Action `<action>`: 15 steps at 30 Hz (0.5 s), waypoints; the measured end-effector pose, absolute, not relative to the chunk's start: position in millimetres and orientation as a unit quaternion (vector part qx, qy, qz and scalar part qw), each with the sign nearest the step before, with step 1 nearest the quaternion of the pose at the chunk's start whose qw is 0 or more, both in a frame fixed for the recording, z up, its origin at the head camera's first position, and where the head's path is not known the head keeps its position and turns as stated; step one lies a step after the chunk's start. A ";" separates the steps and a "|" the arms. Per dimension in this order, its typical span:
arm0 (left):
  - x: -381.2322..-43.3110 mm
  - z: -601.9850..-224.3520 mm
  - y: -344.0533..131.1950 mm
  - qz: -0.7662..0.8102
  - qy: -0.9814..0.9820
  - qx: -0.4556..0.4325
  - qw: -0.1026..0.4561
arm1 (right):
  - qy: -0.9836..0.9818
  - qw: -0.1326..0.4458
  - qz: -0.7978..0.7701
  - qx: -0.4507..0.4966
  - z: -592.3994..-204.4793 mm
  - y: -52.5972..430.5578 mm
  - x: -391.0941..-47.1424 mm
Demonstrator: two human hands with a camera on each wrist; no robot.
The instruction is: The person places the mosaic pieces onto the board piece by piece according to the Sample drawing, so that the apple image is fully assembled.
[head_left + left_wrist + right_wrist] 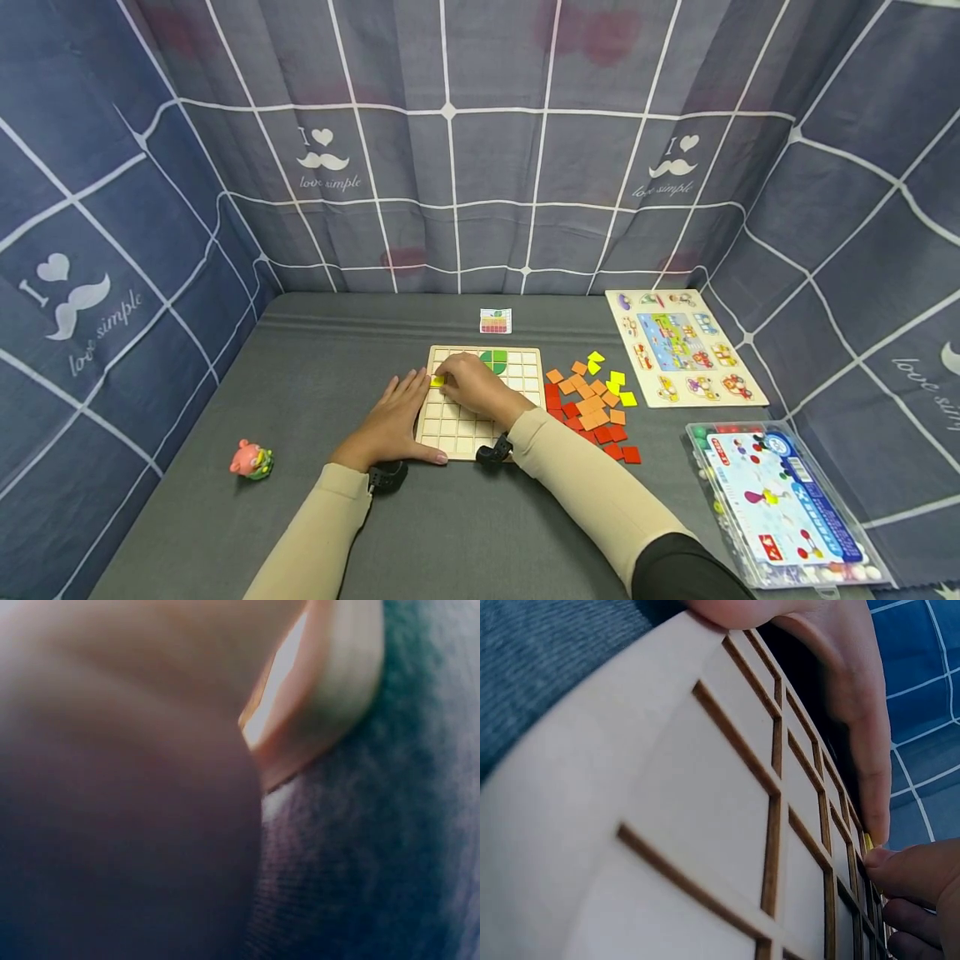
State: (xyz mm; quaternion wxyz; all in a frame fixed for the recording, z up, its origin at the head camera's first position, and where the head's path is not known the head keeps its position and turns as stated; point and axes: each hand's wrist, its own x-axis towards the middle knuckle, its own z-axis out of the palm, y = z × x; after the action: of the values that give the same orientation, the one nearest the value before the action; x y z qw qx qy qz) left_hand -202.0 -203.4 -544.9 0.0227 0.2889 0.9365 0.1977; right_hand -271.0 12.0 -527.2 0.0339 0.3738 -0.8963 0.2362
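A square wooden grid board (453,432) lies on the grey table, its raised lines forming small cells. Green tiles (494,361) with rounded outer corners sit together near its far edge. My right hand (477,387) reaches over the board and pinches a yellow tile (437,382) at the left side. In the right wrist view, the thumb and curled fingers of that hand (919,892) meet at the tile's yellow edge (868,841). My left hand (393,422) rests along the board's left edge, fingers extended and thumb at the near corner. Blur fills most of the left wrist view.
Loose orange tiles (592,404), red tiles (552,397) and yellow tiles (627,399) lie right of the board. A small pattern card (496,321) is behind it. Farther right are a picture puzzle board (630,304) and a clear plastic case (783,500). A pig figurine (251,459) stands left.
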 end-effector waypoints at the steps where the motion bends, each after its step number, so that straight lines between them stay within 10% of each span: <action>1: -202.1 -545.1 -203.4 0.197 0.936 0.289 0.022 | -0.896 0.034 0.239 0.373 -527.0 12.7 -270.7; 15: -204.4 -549.2 -203.4 0.191 0.939 0.286 0.025 | -0.906 0.049 0.289 0.307 -510.1 85.3 -276.5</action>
State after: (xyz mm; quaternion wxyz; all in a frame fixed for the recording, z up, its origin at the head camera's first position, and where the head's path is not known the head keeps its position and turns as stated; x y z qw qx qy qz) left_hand -204.4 -203.4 -549.2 0.0255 0.2864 0.9385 0.1909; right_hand -276.5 85.3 -510.1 0.0491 0.3067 -0.9056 0.2888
